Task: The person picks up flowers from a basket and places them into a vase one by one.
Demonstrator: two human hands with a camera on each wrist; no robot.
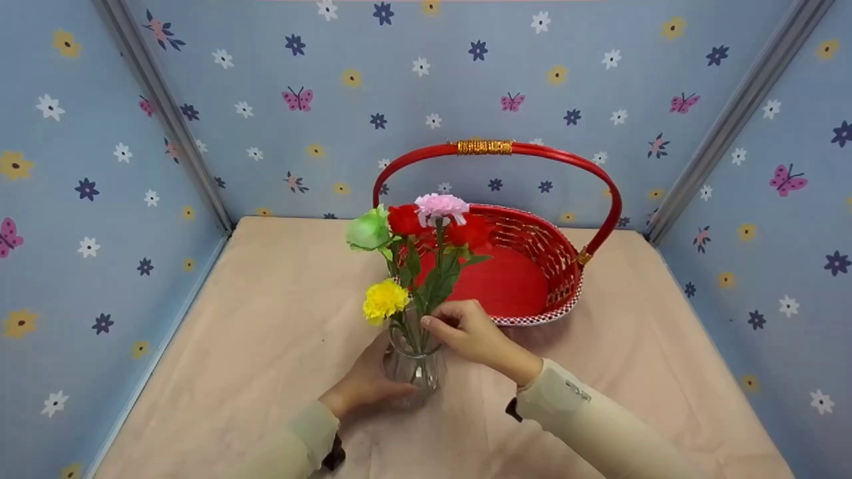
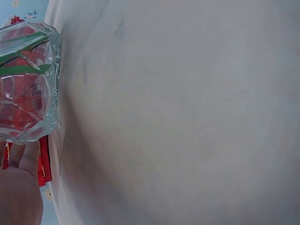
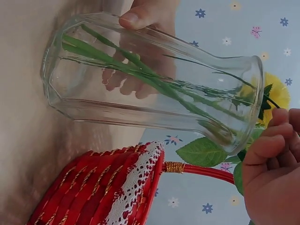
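A clear glass vase stands on the cloth, with several artificial flowers in it. Above its mouth are a yellow carnation, a pale green rose, a pink carnation and red blooms. My left hand grips the vase's lower body from the left, its curled fingers visible through the glass in the right wrist view. At the rim, my right hand pinches a thin green stem; which bloom it belongs to I cannot tell. Crossed stems show inside the vase.
Behind the vase sits a red woven basket with white lace trim and a tall arched handle. A pale cloth covers the table. Blue flower-patterned panels enclose the back and both sides.
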